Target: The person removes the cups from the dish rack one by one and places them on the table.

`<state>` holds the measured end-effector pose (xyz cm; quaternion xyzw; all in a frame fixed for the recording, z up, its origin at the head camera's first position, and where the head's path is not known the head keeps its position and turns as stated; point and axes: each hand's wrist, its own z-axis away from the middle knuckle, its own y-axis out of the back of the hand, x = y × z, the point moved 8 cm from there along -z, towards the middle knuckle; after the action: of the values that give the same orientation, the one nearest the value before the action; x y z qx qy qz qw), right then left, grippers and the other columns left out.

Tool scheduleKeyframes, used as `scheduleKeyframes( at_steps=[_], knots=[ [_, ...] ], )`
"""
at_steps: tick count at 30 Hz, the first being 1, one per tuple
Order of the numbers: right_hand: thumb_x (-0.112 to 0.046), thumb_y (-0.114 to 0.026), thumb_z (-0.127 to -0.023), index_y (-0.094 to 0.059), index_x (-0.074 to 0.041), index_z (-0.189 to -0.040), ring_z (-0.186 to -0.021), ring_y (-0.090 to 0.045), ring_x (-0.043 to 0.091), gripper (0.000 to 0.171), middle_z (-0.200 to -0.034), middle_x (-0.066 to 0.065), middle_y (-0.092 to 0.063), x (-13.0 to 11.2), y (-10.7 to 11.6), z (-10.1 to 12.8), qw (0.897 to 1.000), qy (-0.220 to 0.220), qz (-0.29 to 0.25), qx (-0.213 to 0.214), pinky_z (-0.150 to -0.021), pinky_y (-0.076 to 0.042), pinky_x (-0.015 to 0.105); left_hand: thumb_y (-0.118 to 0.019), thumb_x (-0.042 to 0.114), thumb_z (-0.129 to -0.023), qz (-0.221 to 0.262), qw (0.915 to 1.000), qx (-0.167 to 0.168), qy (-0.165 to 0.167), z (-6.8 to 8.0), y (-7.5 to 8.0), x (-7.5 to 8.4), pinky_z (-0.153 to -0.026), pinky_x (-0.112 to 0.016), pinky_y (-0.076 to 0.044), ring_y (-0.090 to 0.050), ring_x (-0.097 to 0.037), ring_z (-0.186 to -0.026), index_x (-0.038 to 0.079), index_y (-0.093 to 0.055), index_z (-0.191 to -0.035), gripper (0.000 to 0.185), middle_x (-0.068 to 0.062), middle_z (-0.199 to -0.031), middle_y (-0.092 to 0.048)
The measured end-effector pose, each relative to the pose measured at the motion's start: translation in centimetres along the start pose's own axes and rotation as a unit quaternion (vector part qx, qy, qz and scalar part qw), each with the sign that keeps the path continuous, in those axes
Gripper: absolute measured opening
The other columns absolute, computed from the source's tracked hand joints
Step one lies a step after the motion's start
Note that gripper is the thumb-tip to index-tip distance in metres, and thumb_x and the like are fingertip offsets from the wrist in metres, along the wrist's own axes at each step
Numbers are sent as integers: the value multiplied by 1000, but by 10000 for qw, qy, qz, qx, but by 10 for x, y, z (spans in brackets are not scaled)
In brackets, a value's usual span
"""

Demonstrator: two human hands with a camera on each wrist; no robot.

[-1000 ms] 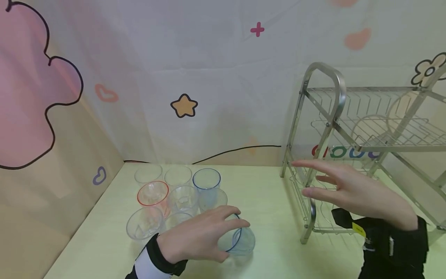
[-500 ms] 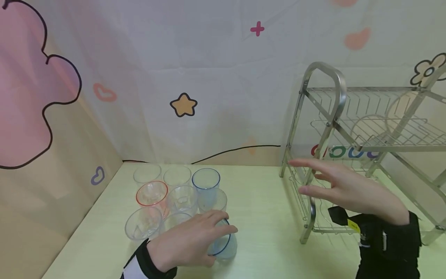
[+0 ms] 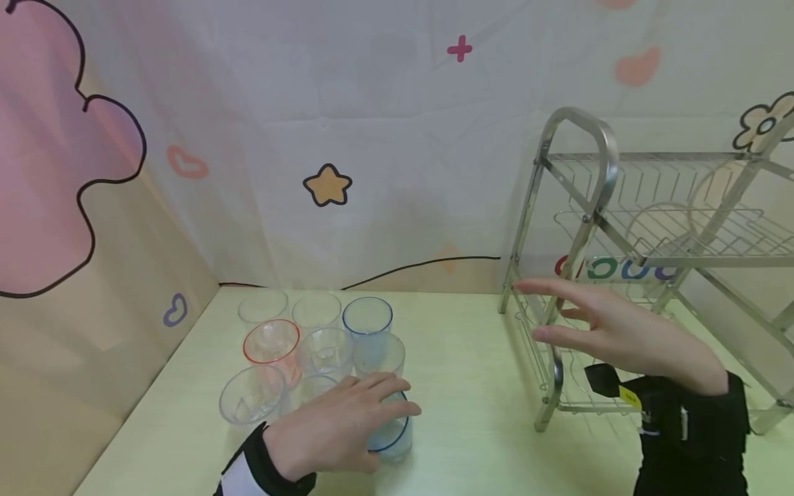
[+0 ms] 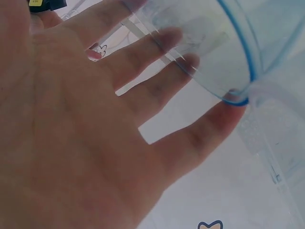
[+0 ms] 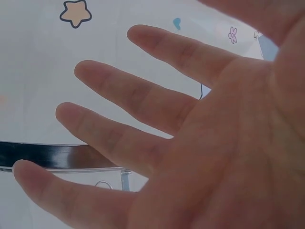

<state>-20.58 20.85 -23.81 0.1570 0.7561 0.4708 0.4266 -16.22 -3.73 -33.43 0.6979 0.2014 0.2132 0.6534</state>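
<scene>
The left hand (image 3: 338, 430) wraps its fingers round a blue-rimmed cup (image 3: 391, 434) standing on the bench (image 3: 471, 386), at the near edge of a cluster of clear cups (image 3: 316, 344). A firm, level grip suits it best: the cup looks thin, see-through and slippery. The right hand (image 3: 620, 337) hovers released, fingers spread, beside a steel rack (image 3: 583, 227).

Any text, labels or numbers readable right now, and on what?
Coloured rounded shapes on the backdrop behind the rack: maybe letters, partly hidden, not readable.
Yellow tag on the black strap at the right hand: too small to read.
Cups by the left hand: no print visible.
</scene>
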Motion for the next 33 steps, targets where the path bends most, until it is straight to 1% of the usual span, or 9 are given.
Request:
scheduleKeyframes(
  at_steps=[3, 8, 13, 17, 25, 27, 33],
  knots=[
    [-24, -64, -97, -41, -21, -148, -118, -52, 49, 56, -148, 11, -42, 0, 0, 0, 10000, -28, 82, 15, -89, -44, 65, -83, 22, -73, -14, 10000, -34, 17, 0, -1, 0, -96, -51, -44, -38, -23, -136, 23, -55, -134, 67, -3, -143, -45],
    [-25, -63, -97, -42, -20, -148, -114, -56, 45, 56, -147, 10, -45, 0, 0, 0, 9997, 7, 236, 66, -86, -47, 63, -80, 19, -73, -43, 10000, 12, 17, -1, -4, 0, -97, -49, -42, -38, -23, -136, 21, -54, -134, 66, -5, -142, -45],
    [-25, -63, -97, -42, -19, -147, -113, -57, 46, 55, -146, 11, -45, 1, -2, -1, 9997, -11, 242, 58, -85, -47, 64, -76, 17, -74, -151, 9998, -82, 78, -3, -10, -1, -98, -51, -41, -38, -22, -136, 21, -56, -132, 62, -4, -141, -47],
    [-25, -62, -97, -41, -19, -148, -115, -55, 48, 55, -148, 11, -43, 2, -2, 0, 9998, -74, 160, 23, -86, -46, 66, -76, 16, -74, -87, 9996, -189, 196, -4, -12, -3, -99, -53, -40, -38, -21, -136, 21, -57, -132, 61, -3, -141, -47],
    [-24, -62, -98, -39, -21, -149, -115, -52, 53, 56, -149, 13, -41, 3, -2, -2, 9999, -80, 96, -19, -86, -44, 68, -78, 18, -73, -333, 9992, -137, 143, -4, -10, -2, -99, -52, -41, -40, -21, -134, 22, -57, -133, 63, -3, -139, -48],
    [-23, -62, -98, -39, -22, -149, -116, -50, 56, 56, -149, 13, -40, 2, -1, -3, 10000, -74, 42, -22, -86, -43, 69, -78, 18, -73, -324, 9992, -144, 159, -4, -10, -3, -99, -53, -41, -39, -21, -135, 22, -56, -134, 64, -4, -140, -48],
    [-24, -62, -98, -39, -22, -149, -115, -52, 55, 55, -149, 12, -41, 2, -2, -4, 9999, -117, 63, -44, -84, -43, 70, -79, 18, -76, -178, 9991, -290, 234, -5, -11, -4, -101, -56, -38, -32, -21, -141, 24, -55, -138, 67, -1, -145, -47]
  ],
)
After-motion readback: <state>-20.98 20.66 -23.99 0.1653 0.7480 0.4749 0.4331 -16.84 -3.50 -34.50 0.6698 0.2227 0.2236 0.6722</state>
